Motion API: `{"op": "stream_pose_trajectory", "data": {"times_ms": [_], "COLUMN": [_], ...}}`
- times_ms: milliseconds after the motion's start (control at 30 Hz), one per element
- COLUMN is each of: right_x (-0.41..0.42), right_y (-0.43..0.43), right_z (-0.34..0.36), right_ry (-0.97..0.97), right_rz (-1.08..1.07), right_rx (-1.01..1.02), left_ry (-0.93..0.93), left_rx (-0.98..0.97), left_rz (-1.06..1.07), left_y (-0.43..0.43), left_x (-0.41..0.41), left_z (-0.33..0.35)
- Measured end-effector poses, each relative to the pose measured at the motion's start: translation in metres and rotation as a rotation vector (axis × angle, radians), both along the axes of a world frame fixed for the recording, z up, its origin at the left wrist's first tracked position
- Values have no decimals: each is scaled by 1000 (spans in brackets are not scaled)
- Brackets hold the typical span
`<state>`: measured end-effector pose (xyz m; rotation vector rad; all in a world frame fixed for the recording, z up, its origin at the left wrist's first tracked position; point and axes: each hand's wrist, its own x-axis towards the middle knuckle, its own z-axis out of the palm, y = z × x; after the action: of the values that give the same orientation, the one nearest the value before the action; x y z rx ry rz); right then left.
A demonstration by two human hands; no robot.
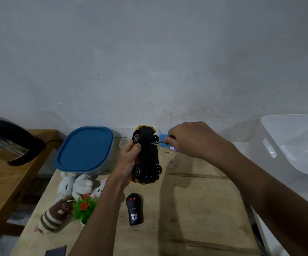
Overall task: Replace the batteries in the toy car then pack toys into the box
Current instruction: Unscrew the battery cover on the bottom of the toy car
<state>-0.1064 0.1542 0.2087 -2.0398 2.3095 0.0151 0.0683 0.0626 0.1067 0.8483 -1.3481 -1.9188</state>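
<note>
My left hand (pixel 129 159) grips a yellow toy car (pixel 147 156) above the table, its black underside and wheels turned toward me. My right hand (pixel 192 139) holds a small screwdriver (pixel 158 142); the metal tip touches the car's underside near the upper wheels. A black remote control (pixel 134 209) with red buttons lies on the wooden table below the car. A blue-lidded box (pixel 85 148) stands at the back left. Several soft toys lie at the left: a white plush rabbit (pixel 75 185), a brown striped plush (pixel 55 215) and a green plastic plant (pixel 84 206).
A translucent white plastic bin (pixel 295 145) stands at the right. A black kettle (pixel 7 141) sits on a lower wooden table (pixel 2 182) at the left. A small blue item (pixel 163 138) and a small purple-and-white thing (pixel 173 148) lie behind the car near the wall.
</note>
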Motion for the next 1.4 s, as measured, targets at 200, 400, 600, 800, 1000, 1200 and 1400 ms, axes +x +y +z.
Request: {"op": "stream_pose_trajectory", "data": {"times_ms": [200, 400, 600, 800, 1000, 1200, 1400], "right_x": [-6, -8, -14, -11, -14, -12, -10], "right_y": [4, 2, 10, 11, 17, 19, 26], "right_z": [8, 14, 25, 19, 30, 27, 30], "right_ry": [-54, -41, 38, 55, 17, 98, 86], "right_rz": [75, -53, 68, 31, 149, 24, 102], "right_rx": [-134, 12, -100, -106, -118, -22, -126], "left_ry": [-18, -17, 1, 29, 13, 21, 26], "left_rx": [-25, -59, -48, -44, -53, -51, -31], "left_rz": [-18, -44, -16, -9, -22, -14, 7], "left_y": [-2, 1, 5, 11, 17, 23, 25], "left_x": [-2, -8, -9, -9, -6, -3, -1], "left_z": [5, 10, 14, 15, 16, 15, 15]}}
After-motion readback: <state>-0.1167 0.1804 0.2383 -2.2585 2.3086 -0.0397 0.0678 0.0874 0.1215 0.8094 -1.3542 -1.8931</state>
